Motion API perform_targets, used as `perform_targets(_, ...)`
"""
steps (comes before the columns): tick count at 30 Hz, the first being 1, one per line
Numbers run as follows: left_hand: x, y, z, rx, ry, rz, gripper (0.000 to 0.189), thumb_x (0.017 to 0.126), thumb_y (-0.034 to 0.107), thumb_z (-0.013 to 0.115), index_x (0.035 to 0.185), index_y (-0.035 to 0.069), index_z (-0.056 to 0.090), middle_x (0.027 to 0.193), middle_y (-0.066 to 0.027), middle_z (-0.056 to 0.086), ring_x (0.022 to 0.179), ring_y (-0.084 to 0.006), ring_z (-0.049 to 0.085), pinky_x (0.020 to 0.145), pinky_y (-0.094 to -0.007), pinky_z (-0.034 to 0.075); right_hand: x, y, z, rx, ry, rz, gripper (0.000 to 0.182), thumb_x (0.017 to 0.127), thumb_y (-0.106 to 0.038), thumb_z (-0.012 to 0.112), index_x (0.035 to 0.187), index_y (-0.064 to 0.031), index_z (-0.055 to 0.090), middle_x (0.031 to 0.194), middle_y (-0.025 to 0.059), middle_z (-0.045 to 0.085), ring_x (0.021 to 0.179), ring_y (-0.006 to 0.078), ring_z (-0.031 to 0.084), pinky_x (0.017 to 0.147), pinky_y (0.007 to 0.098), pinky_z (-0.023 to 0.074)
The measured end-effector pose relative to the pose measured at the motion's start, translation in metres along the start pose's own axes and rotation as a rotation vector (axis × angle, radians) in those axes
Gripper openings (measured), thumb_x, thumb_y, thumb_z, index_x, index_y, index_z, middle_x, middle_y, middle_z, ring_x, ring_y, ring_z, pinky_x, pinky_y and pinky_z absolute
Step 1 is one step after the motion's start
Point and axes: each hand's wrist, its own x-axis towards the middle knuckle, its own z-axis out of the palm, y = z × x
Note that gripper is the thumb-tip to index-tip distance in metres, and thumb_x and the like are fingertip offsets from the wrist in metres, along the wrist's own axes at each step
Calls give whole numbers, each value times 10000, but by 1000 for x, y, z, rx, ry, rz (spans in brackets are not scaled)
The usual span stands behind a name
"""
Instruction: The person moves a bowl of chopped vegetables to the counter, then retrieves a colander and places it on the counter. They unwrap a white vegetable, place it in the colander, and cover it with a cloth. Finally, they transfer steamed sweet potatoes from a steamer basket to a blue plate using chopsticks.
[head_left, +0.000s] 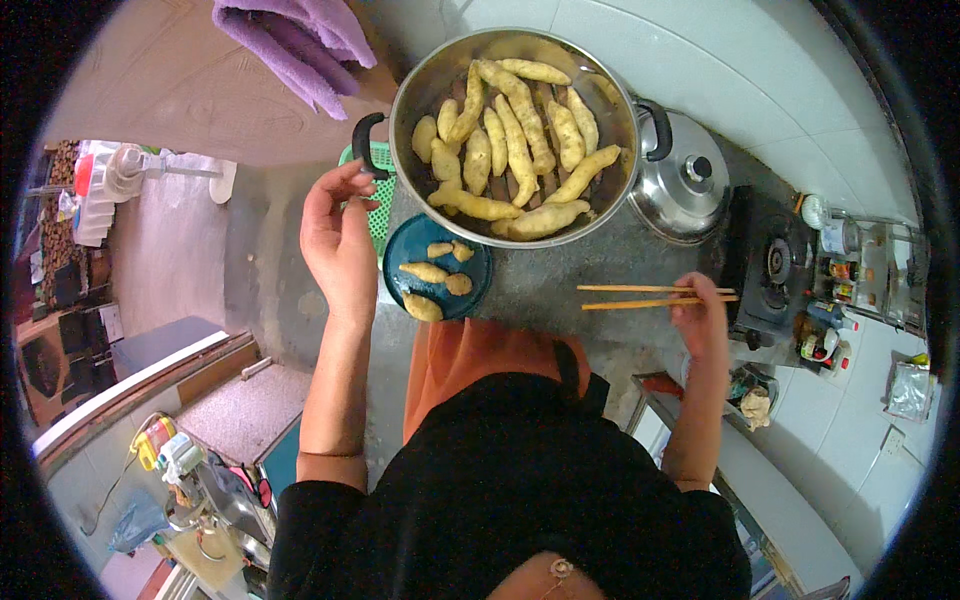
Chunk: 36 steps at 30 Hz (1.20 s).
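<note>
A large stainless-steel pot (409, 101) with black handles stands on the grey counter (536, 277). Inside lie several pale yellow sweet potatoes (517, 150) on a slatted rack. My left hand (341, 240) is raised beside the pot's left handle (363, 139), fingers loosely curled and apart. Whether the fingertips touch that handle is unclear. Between the fingers of my right hand (701, 315) is a pair of wooden chopsticks (630, 298), tips pointing left, over the counter. Smaller sweet potato pieces (424, 272) sit on a teal plate (409, 240) below the pot.
A steel lid (667, 206) with a black knob lies right of the pot, near a black gas stove (776, 262). Behind the plate is a green plastic basket (382, 199). A purple towel (292, 37) is at upper left. Jars and bottles fill a rack (870, 262) at right.
</note>
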Motion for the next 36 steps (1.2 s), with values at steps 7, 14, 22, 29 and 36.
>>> perform_targets(7, -61, -99, -63, 12, 191, -424, 288, 870, -35, 444, 1125, 21, 566, 1056, -51, 587, 918, -145, 564, 791, -278, 491, 38, 149, -57, 505, 268, 226, 273, 933, -128, 609, 1114, 76, 596, 1039, 183, 655, 987, 262, 653, 859, 342, 586)
perform_targets(14, -122, -181, -97, -65, 200, -1158, 614, 922, 165, 544, 1489, 98, 320, 1307, -103, 525, 1211, -263, 479, 983, -464, 399, 77, 182, -78, 629, 378, 173, 287, 956, -143, 613, 1111, 99, 593, 1091, 211, 654, 1022, 302, 648, 902, 355, 587)
perform_targets(22, -129, -185, -85, -110, 131, -1128, 624, 924, 190, 549, 1489, 76, 311, 1295, -107, 538, 1209, -264, 494, 1016, -479, 369, 76, 172, -77, 613, 432, 376, 284, 963, -165, 615, 1103, 81, 590, 1107, 222, 633, 1064, 290, 624, 912, 353, 576)
perform_targets(29, -136, -181, -88, -17, 146, -1060, 618, 896, 172, 566, 1472, 84, 360, 1293, -96, 535, 1177, -230, 501, 997, -439, 388, 24, 10, 102, -170, -322, 295, 229, 997, -210, 559, 1052, 2, 626, 916, 127, 695, 769, 195, 686, 669, 313, 580)
perform_targets(36, -127, -161, -74, 79, 160, -682, 541, 918, 81, 554, 1442, 48, 425, 1445, -165, 437, 1282, -260, 462, 1069, -365, 367, 138, -57, 186, -1339, -110, -757, 219, 961, -141, 585, 1099, 22, 630, 1012, 124, 695, 888, 194, 686, 790, 308, 549)
